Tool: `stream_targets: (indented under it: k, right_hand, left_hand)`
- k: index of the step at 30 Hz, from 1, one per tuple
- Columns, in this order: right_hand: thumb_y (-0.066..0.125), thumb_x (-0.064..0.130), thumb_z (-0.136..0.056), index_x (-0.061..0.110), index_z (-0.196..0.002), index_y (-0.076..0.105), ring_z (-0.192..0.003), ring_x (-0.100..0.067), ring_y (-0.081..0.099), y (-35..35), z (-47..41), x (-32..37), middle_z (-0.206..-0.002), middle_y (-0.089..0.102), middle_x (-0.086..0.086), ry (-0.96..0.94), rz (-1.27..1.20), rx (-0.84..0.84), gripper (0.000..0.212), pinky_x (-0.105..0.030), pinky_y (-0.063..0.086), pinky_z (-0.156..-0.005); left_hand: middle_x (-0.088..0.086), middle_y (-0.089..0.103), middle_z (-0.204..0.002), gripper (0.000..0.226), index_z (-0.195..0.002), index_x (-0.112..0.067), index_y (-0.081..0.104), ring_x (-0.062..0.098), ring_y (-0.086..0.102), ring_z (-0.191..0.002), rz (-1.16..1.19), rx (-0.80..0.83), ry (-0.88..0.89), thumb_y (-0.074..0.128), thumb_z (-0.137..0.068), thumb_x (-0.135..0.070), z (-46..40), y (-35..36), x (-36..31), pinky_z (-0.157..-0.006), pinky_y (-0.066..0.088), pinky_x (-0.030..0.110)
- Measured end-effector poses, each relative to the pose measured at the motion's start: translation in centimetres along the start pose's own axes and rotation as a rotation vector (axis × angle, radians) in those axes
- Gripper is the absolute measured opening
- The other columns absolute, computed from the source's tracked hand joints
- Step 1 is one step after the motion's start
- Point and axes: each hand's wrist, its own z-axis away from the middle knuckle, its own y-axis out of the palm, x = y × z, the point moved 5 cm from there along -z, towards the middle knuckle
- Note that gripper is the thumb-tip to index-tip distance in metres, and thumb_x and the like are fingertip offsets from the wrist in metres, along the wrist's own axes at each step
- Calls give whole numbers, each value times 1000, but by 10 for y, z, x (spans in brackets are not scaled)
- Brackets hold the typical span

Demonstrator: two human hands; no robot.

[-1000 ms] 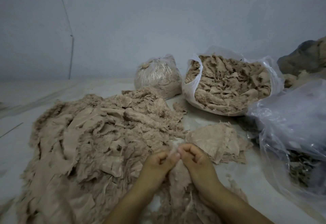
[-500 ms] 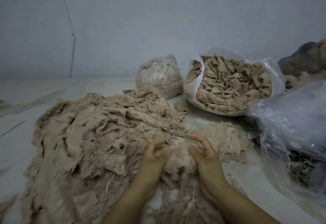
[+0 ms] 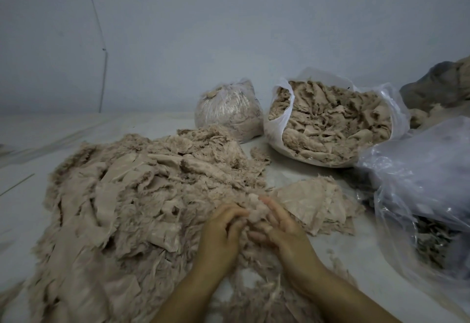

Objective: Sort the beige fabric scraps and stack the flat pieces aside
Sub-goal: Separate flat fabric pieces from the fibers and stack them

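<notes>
Between both hands (image 3: 250, 228) | fuzzy scrap clump (image 3: 255, 209) | gripped

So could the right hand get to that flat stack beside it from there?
Probably yes: the right hand sits just beside the flat stack, nothing between them. It grips a fluffy clump with the left hand, though.

The left hand (image 3: 221, 231) and right hand (image 3: 282, 228), spread around a fluffy clump (image 3: 256, 208) half a second ago, now close together on it beside the flat stack (image 3: 318, 205).
</notes>
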Motion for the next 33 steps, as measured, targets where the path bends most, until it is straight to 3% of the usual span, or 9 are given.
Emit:
stream_targets:
  k: [6, 9, 12, 15, 20, 23, 26, 30, 33]
  right_hand:
    - [70, 16, -85, 33, -79, 65, -86, 5, 55, -13, 8, 24, -97, 56, 10, -302, 706, -261, 18, -5, 42, -73]
    - [63, 22, -90, 25, -79, 62, -78, 2, 53, -17, 5, 19, -88, 58, 8, -315, 644, -264, 11, -8, 40, -69]
    - [59, 22, -92, 16, -80, 61, -66, -10, 57, -19, 0, 11, -74, 64, -7, -199, 360, -242, 14, -26, 45, -64]
    - [59, 18, -92, 10, -78, 63, -63, -15, 57, -21, -3, 7, -68, 64, -6, -150, 202, -288, 16, -28, 45, -59]
    - [60, 16, -92, 11, -71, 65, -57, -11, 52, -21, -4, 10, -62, 60, 0, -159, 168, -344, 22, -20, 40, -51]
    - [61, 16, -91, 10, -70, 67, -61, -14, 56, -26, -6, 15, -64, 63, -4, -150, 146, -392, 23, -23, 44, -55]
    - [61, 24, -92, 0, -80, 63, -69, -33, 58, -56, -19, 36, -80, 65, -23, -141, 156, -576, 27, -42, 51, -69]
    - [57, 36, -90, 0, -99, 61, -102, -41, 57, -105, -39, 77, -112, 58, -25, -12, 822, -681, 37, -49, 48, -90]
    - [62, 35, -88, 14, -132, 47, -123, -35, 37, -97, -35, 78, -138, 34, -16, -24, 1253, -678, 51, -43, 37, -99]
  left_hand:
    - [0, 72, -82, 19, -99, -19, 63, 13, 66, -72, 575, 78, -408, 46, -98, -11, 0, 2, 14, -61, 52, 23]
    - [3, 73, -85, 19, -96, -18, 66, 12, 68, -74, 664, 78, -442, 48, -96, -23, 1, 6, 14, -62, 53, 22]
    - [15, 71, -89, 39, -91, -10, 69, 22, 68, -78, 772, 145, -439, 52, -93, -45, 2, 6, 12, -64, 54, 29]
    - [16, 65, -78, 30, -82, -6, 65, 25, 60, -69, 673, 19, -435, 73, -78, -34, -1, 0, 18, -61, 49, 30]
    - [16, 68, -78, 23, -78, -5, 70, 26, 61, -72, 642, -121, -513, 59, -90, -20, -4, -2, 25, -68, 47, 39]
    - [10, 73, -78, 17, -77, -14, 77, 19, 67, -68, 702, -106, -555, 63, -86, -17, -3, 1, 26, -60, 54, 28]
    - [3, 73, -73, 12, -75, -15, 76, -1, 64, -57, 648, -219, -575, 67, -83, -18, -4, -9, 35, -54, 49, 13]
    - [-7, 64, -57, 27, -62, -14, 70, 2, 58, -53, 293, -88, -405, 64, -88, -21, -6, -17, 34, -54, 48, 18]
    - [2, 61, -72, 27, -63, -17, 66, 13, 56, -70, -179, 89, -202, 64, -87, -28, -8, -12, 28, -66, 46, 27]
